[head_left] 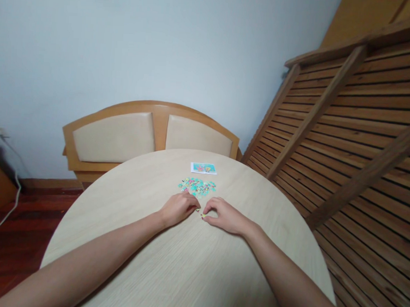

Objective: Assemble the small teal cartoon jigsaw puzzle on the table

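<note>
"Turquoise and multicoloured puzzle pieces (199, 186): location, head view?"

"Loose pile on the pale round table (142, 274), just beyond my left hand (180, 207); a picture card (204, 168) lies behind it."

"Grip?"

"My right hand (226, 215) pinches a small yellow piece (203, 216) between thumb and forefinger. My left fingertips are at a second small piece (198, 210), just beside it; I cannot tell whether they hold it."

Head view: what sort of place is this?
Probably a room in a home, perhaps a bedroom: a padded headboard-like panel stands by the wall, a slatted wooden panel leans at right, and a round table bears puzzle pieces.
</note>
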`<action>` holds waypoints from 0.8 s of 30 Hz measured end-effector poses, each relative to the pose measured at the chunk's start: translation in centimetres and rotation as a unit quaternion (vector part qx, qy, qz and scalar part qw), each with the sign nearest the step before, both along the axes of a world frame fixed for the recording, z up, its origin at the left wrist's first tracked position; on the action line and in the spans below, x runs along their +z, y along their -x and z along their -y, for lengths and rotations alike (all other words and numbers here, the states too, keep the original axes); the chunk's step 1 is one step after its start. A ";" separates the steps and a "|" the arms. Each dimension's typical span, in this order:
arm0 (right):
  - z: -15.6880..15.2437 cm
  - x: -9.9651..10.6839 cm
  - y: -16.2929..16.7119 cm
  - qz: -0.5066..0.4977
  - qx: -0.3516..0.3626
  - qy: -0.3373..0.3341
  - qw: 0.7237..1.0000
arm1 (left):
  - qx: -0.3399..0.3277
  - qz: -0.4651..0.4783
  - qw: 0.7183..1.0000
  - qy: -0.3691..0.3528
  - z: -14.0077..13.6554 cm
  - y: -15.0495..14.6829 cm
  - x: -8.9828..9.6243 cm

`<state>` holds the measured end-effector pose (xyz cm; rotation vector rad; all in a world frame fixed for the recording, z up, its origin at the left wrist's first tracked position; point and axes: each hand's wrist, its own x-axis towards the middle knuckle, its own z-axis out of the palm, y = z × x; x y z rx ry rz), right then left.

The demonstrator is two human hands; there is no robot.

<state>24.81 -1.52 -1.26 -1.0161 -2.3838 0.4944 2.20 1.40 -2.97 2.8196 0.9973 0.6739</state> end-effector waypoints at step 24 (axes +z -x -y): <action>0.4 0.1 1.0 0.018 -0.019 -0.054 0.998 | -0.047 0.013 0.999 0.012 0.1 -0.1 0.4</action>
